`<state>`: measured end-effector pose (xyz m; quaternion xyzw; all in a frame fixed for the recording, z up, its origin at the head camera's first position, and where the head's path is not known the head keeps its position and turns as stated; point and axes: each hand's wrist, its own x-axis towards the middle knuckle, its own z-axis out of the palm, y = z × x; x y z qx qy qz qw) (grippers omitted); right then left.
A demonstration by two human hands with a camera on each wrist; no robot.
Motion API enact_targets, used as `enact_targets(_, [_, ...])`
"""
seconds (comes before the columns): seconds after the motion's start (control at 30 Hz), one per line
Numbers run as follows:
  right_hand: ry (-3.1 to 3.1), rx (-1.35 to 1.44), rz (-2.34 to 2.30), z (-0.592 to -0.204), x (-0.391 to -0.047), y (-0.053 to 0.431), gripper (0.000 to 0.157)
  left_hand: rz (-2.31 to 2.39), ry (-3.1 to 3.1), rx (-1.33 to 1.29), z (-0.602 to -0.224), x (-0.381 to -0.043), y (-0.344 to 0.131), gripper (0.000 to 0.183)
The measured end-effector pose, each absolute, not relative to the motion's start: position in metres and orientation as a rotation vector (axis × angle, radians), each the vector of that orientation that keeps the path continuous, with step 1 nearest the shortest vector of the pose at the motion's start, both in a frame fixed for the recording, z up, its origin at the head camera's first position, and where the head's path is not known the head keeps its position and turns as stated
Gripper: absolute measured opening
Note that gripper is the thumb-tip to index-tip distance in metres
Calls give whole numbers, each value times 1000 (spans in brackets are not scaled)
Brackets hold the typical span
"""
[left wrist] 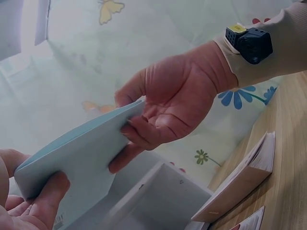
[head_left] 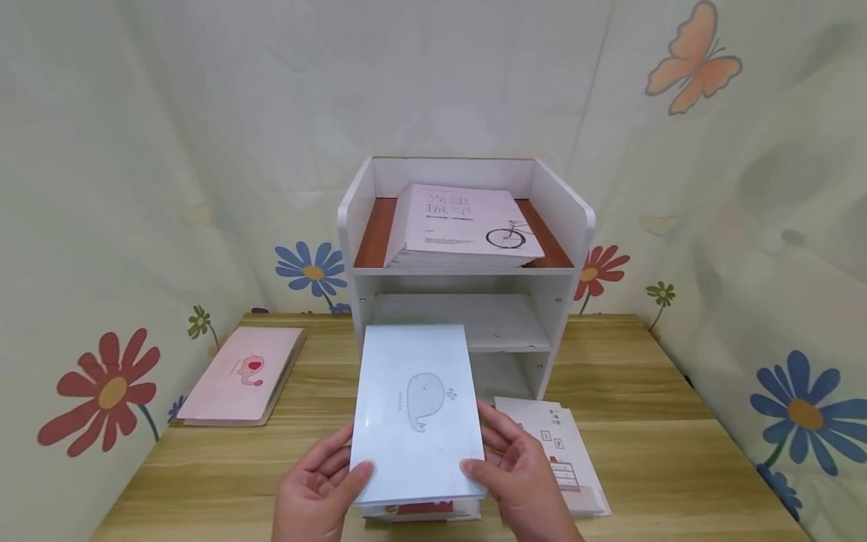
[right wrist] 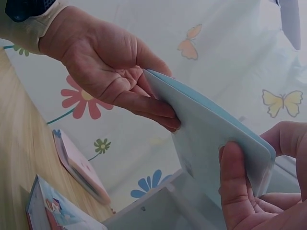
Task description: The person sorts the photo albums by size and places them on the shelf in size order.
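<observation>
A light-blue notebook (head_left: 393,376) with a grey whale drawn on its cover is held up by both hands in front of the white shelf. My left hand (head_left: 318,482) grips its lower left edge, thumb on the cover and fingers beneath. On the opposite edge, my right hand (head_left: 518,478) holds it the same way. Seen in the left wrist view, the notebook (left wrist: 91,148) is closed and slightly bowed, its plain back facing the camera. Beneath it in the head view, a book (head_left: 423,510) with red on its cover is mostly hidden.
The white shelf (head_left: 467,272) bears a pile of pale books (head_left: 460,226) with a bicycle wheel on the cover. A pink notebook (head_left: 237,376) lies at the left of the wooden table (head_left: 650,421). White notebooks (head_left: 558,459) lie beside my right hand.
</observation>
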<state>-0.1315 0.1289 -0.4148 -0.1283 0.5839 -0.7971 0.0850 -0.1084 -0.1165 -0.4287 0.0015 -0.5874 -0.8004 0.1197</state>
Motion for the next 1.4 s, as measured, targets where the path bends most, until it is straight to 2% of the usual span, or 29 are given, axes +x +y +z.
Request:
enact_targets(0.13, [1727, -416, -2394, -417, -135, 131, 81, -2304, -1797, 91, -423, -112, -113, 58])
enact_targets(0.33, [1722, -299, -2422, -417, -144, 129, 78, -2291, -1880, 203, -420, -124, -112, 59])
enact_targets(1.4, [1860, -84, -2464, -428, -185, 112, 58, -2346, -1793, 99, -433, -167, -124, 53])
